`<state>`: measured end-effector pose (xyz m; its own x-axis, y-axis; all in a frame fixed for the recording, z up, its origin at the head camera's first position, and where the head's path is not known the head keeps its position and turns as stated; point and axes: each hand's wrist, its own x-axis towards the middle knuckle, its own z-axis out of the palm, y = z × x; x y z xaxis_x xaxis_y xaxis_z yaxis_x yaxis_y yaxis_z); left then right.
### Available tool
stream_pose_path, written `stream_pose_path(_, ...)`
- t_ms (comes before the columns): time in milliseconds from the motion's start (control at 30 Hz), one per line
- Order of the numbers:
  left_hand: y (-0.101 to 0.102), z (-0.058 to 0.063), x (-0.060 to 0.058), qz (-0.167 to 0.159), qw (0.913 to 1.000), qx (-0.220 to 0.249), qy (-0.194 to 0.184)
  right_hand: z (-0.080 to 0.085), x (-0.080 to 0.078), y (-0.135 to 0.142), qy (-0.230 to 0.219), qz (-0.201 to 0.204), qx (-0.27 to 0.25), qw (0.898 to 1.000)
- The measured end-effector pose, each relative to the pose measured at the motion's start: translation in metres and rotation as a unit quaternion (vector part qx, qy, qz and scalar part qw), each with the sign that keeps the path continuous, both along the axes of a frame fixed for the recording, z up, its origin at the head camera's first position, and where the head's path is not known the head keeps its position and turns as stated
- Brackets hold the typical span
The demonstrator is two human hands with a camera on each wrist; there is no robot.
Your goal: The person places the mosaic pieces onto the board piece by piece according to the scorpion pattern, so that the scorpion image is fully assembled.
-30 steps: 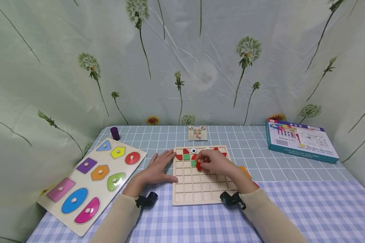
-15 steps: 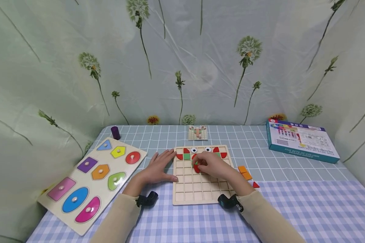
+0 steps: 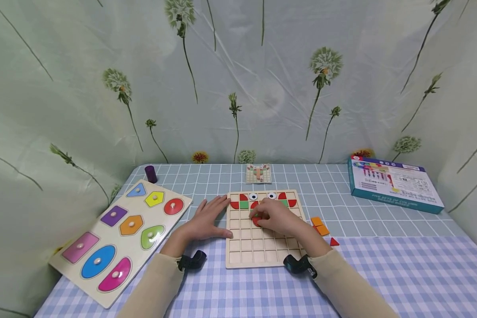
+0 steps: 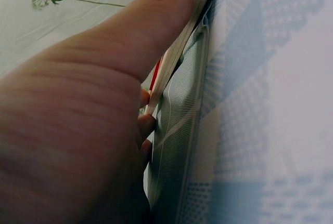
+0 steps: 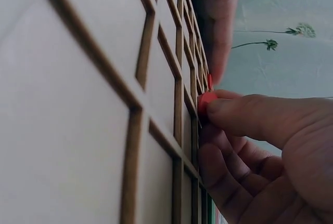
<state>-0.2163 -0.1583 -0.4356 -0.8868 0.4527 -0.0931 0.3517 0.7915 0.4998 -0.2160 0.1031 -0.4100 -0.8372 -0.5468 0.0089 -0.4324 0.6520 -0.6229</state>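
Observation:
A square wooden grid board (image 3: 246, 257) lies between my two hands, with red and green pieces and two eye pieces set in its far rows. My left hand (image 3: 204, 224) rests at the board's left side, fingers spread and straight, its thumb on the near part of that edge. In the left wrist view the thumb (image 4: 151, 21) overlaps the board's side. My right hand (image 3: 280, 217) pinches a red piece (image 5: 206, 102) with rounded edge between thumb and fingers, right at the grid, left of the middle. A green piece beside it is partly covered by the fingers.
Orange tiles (image 3: 319, 225) and a red triangle (image 3: 334, 241) lie right of the board. A pattern card (image 3: 258, 174) is behind it. A knobbed shape puzzle (image 3: 117, 247) fills the left; a purple cup (image 3: 150, 174) and a teal box (image 3: 393, 183) stand farther back.
My right hand has shifted slightly left and down with the red piece, which now sits lower against the grid. The left hand stays put.

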Motion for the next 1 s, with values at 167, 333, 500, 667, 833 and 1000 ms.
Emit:
stream_pose_path(167,0.0,0.0,0.0,-0.002,1.0,0.002,-0.001,-0.001,0.0,0.0,0.011,0.006,0.0,1.0)
stream_pose_path(333,-0.001,-0.001,-0.001,-0.004,1.0,0.0,0.003,0.0,-0.001,0.0,0.019,0.006,0.014,1.0)
stream_pose_path(500,-0.001,-0.001,-0.001,-0.003,1.0,-0.002,0.001,0.003,-0.002,0.002,0.001,0.009,0.022,1.0)
stream_pose_path(667,-0.001,-0.001,-0.001,-0.002,1.0,-0.002,0.001,0.007,-0.003,0.01,-0.006,0.019,0.026,0.999)
stream_pose_path(833,0.0,-0.002,0.0,-0.002,1.0,-0.002,0.0,0.015,-0.007,0.024,0.01,0.029,0.029,0.999)
stream_pose_path(1000,0.0,-0.001,0.0,-0.002,1.0,0.003,0.0,0.024,-0.012,0.039,-0.01,0.016,0.039,0.999)
